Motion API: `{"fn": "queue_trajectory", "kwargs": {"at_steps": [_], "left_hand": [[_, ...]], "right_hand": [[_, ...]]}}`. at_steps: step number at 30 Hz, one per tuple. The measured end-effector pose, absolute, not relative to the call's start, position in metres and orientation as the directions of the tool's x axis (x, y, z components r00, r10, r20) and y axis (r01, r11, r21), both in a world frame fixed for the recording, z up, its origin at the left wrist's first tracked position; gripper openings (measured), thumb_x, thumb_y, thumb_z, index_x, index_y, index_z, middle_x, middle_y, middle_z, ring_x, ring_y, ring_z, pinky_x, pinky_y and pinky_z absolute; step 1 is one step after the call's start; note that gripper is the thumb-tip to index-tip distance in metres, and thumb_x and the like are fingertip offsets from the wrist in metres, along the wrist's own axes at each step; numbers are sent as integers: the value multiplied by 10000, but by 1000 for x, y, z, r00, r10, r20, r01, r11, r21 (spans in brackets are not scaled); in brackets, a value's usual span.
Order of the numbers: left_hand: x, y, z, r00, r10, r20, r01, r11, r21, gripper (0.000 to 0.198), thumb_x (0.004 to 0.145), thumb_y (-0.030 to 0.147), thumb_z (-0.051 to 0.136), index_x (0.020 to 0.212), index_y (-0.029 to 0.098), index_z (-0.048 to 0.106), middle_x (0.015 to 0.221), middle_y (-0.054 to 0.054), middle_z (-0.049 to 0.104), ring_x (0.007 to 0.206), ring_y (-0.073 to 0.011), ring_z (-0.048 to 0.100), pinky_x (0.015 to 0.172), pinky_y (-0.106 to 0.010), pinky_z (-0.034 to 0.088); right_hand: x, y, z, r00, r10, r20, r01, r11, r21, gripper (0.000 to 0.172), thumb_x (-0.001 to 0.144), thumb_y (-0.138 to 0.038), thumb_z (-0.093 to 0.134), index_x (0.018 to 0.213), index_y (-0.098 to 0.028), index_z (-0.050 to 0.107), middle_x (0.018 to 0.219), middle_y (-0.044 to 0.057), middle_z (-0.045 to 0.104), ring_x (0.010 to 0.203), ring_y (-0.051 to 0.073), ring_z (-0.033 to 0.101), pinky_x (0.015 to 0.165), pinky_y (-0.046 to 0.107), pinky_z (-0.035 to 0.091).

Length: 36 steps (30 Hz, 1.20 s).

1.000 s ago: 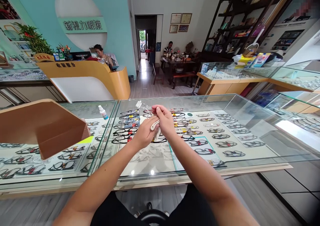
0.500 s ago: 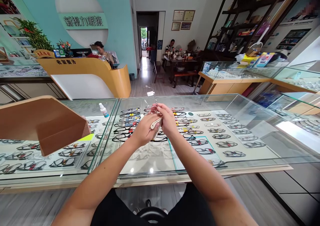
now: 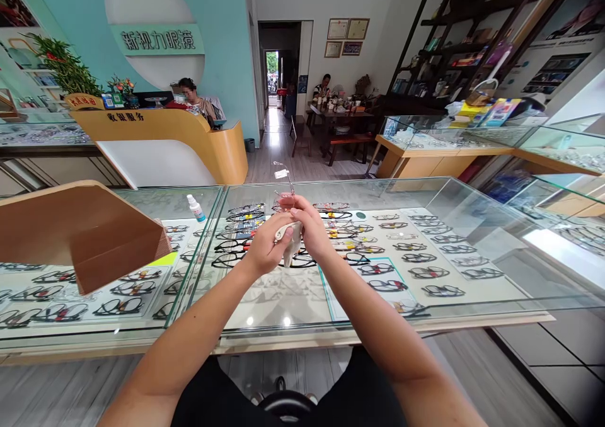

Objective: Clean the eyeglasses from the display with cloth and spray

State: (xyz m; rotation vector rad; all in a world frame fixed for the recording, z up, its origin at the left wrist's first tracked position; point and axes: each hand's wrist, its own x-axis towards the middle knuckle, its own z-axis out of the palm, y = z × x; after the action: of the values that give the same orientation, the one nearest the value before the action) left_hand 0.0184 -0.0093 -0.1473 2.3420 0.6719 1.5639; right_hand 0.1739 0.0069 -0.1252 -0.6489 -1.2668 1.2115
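Both hands meet above the glass display counter (image 3: 425, 191). My left hand (image 3: 265, 250) is closed around a pale cloth (image 3: 289, 241) that hangs down between the hands. My right hand (image 3: 309, 225) pinches a thin pair of glasses (image 3: 285, 199) with pinkish lenses. One temple of the glasses sticks upward with a small white tag (image 3: 282, 174) on it. The cloth touches the lower part of the glasses. Under the glass lie rows of several spectacle frames (image 3: 406, 250).
A small spray bottle (image 3: 195, 208) stands on the counter to the left. A tilted wooden stand (image 3: 80, 235) sits at far left. A person sits behind the orange reception desk (image 3: 161, 131); another sits at a far table (image 3: 338, 115). More display cases (image 3: 472, 140) stand right.
The glasses were turned so their tagged temple now points up instead of left. My left hand shifted the cloth slightly lower and left under the glasses.
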Motion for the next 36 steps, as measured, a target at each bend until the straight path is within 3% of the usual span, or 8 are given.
{"fn": "queue_trajectory", "kwargs": {"at_steps": [7,13,18,22,25,29,36], "left_hand": [[16,-9,-144,255,473,844,164,-881,444,383,1179,351,483,1316,198,807,1319,-152,839,1222,-287,791,1139,-491,582],[16,-10,-141,170,559,811,35,-826,562,404,1174,407,496,1230,231,855,1283,-147,846,1250,-311,780,1122,-513,579],[18,-10,-135,38,734,678,-156,-666,729,432,1122,567,582,1070,265,888,1060,-128,847,1149,-319,792,1087,-509,608],[18,-9,-129,-34,812,582,-272,-568,777,495,1011,687,706,908,232,873,907,-127,823,1009,-325,809,914,-457,659],[16,-8,-128,-60,838,542,-326,-530,783,504,973,694,748,882,212,867,899,-132,825,979,-323,813,820,-416,656],[13,-8,-129,-60,842,537,-343,-522,781,485,1005,644,724,935,191,883,961,-136,843,971,-307,813,812,-391,643],[11,-8,-128,-68,856,512,-319,-505,802,521,980,667,738,933,167,875,1021,-144,857,973,-298,809,842,-373,635]], "right_hand": [[174,10,-129,-245,919,310,-324,223,-919,479,906,-518,723,1306,-267,805,1393,78,820,1379,328,706,1250,499,501],[178,16,-130,-263,910,320,-272,249,-930,482,953,-602,649,1169,-228,865,1287,80,858,1269,326,740,1177,454,522],[181,22,-130,-321,899,299,-315,196,-929,413,918,-467,626,1127,-235,895,1299,51,864,1310,311,727,1161,411,528],[181,20,-128,-319,911,262,-298,166,-940,414,873,-340,640,1188,-265,897,1350,16,850,1311,274,716,1153,372,509],[180,19,-126,-266,935,236,-277,160,-947,338,834,-326,704,1114,-276,887,1230,9,858,1193,246,723,1086,361,527],[181,18,-126,-228,944,238,-279,171,-945,163,799,-373,841,907,-257,803,976,-7,807,989,205,690,991,359,538],[181,19,-127,-272,928,255,-284,176,-942,290,771,-470,946,920,-249,831,942,-4,791,936,196,679,993,381,532]]}}
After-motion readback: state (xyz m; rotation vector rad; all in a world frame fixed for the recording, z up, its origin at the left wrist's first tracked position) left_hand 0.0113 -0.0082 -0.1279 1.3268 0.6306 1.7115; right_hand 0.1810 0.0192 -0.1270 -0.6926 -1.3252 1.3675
